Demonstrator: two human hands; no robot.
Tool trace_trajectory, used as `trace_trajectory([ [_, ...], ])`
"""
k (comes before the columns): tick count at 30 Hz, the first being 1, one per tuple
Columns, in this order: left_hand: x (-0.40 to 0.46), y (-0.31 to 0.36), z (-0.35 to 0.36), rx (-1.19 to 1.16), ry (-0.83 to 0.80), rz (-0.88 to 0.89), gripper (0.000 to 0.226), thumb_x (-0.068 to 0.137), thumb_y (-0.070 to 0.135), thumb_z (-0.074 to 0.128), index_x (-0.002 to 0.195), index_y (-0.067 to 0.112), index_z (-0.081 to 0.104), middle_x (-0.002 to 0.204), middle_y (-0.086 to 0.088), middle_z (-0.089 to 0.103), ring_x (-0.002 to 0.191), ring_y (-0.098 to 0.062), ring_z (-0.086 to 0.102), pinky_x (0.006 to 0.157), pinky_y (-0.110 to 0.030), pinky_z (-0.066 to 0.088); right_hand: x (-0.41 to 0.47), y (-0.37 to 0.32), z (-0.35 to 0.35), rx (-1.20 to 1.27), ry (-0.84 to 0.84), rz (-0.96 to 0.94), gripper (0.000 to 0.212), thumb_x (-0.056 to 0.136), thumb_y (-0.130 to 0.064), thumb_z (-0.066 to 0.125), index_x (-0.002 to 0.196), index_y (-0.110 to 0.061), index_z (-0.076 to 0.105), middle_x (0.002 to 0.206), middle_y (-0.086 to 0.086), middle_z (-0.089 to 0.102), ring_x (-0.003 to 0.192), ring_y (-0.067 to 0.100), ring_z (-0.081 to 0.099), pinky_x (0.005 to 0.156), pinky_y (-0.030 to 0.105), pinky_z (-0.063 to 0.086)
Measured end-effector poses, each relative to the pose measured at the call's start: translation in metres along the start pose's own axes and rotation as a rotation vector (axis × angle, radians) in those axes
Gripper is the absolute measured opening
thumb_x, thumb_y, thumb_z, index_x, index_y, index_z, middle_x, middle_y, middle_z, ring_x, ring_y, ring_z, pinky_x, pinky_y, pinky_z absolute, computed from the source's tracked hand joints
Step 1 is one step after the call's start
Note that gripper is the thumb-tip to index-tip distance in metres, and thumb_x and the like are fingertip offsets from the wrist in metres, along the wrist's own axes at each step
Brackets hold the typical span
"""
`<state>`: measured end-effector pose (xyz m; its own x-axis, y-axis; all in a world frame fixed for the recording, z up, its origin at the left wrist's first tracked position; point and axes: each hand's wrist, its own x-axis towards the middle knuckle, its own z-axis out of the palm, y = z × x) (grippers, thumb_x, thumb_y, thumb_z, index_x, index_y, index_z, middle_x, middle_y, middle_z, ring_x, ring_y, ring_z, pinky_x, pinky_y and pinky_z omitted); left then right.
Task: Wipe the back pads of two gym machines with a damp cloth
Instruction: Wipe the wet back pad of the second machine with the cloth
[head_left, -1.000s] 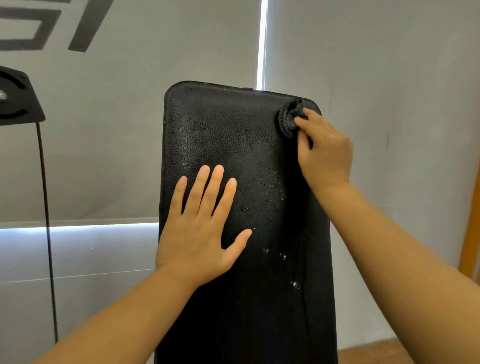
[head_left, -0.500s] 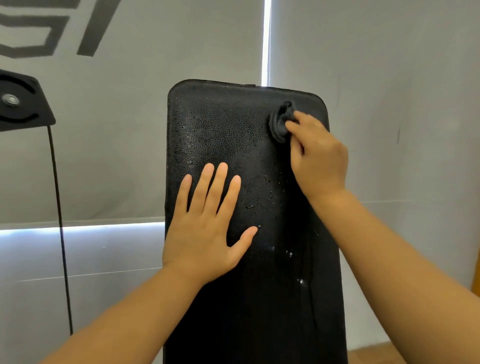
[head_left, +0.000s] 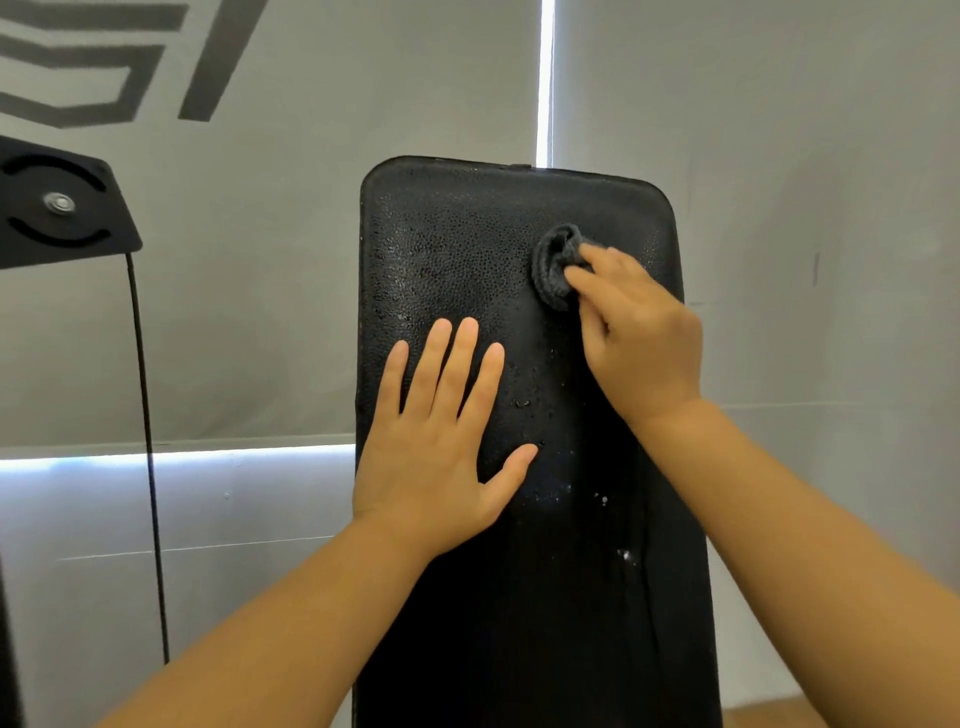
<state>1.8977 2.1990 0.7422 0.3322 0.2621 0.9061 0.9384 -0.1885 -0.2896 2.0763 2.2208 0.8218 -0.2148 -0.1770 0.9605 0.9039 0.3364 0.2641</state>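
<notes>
Wiping looks midway on this pad (head_left: 467, 249): my right hand (head_left: 641, 343) pinches the cloth (head_left: 553, 267) near its upper right, my left hand (head_left: 441, 431) lies flat on it, droplets remain lower down; second machine unseen.

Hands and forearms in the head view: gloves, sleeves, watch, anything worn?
Nothing worn shows. The left hand and right hand are bare, with no gloves, rings or watch. Both forearms are uncovered down to the frame edge, so no sleeves show.
</notes>
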Motion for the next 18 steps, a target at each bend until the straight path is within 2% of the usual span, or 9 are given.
trace_trajectory([
  [6, -0.001, -0.001, 0.001, -0.004, 0.019, 0.002, 0.078, 0.087, 0.059, 0.040, 0.146, 0.009, 0.036, 0.155, -0.016, 0.023, 0.144, -0.032, 0.018, 0.114, -0.055, 0.016, 0.017, -0.015, 0.011, 0.035, 0.033, 0.104, 0.027, 0.084, -0.007, 0.048, 0.095, -0.004, 0.072, 0.109, 0.011, 0.069, 0.102, 0.031, 0.066, 0.064, 0.038, 0.057],
  [11, -0.001, -0.001, 0.001, -0.009, 0.030, -0.003, 0.077, 0.087, 0.059, 0.041, 0.146, 0.009, 0.036, 0.155, -0.016, 0.023, 0.144, -0.032, 0.018, 0.114, -0.054, 0.017, -0.020, -0.021, 0.000, 0.026, 0.014, -0.029, 0.022, 0.085, -0.001, 0.055, 0.098, -0.006, 0.072, 0.112, 0.007, 0.069, 0.107, 0.026, 0.064, 0.073, 0.032, 0.055],
  [15, 0.000, 0.001, 0.002, -0.011, 0.042, -0.015, 0.076, 0.087, 0.059, 0.042, 0.146, 0.010, 0.037, 0.155, -0.015, 0.025, 0.144, -0.031, 0.019, 0.114, -0.053, 0.018, -0.004, -0.010, -0.001, 0.058, -0.006, -0.096, 0.022, 0.086, -0.004, 0.053, 0.096, -0.006, 0.072, 0.109, 0.008, 0.070, 0.102, 0.027, 0.066, 0.064, 0.034, 0.058],
  [18, 0.000, 0.001, 0.002, -0.001, 0.034, -0.021, 0.076, 0.088, 0.059, 0.040, 0.146, 0.011, 0.036, 0.155, -0.014, 0.025, 0.144, -0.030, 0.019, 0.114, -0.053, 0.018, 0.010, -0.010, 0.005, 0.108, 0.014, -0.044, 0.021, 0.082, -0.002, 0.054, 0.092, -0.005, 0.072, 0.105, 0.010, 0.071, 0.097, 0.028, 0.068, 0.058, 0.037, 0.058],
])
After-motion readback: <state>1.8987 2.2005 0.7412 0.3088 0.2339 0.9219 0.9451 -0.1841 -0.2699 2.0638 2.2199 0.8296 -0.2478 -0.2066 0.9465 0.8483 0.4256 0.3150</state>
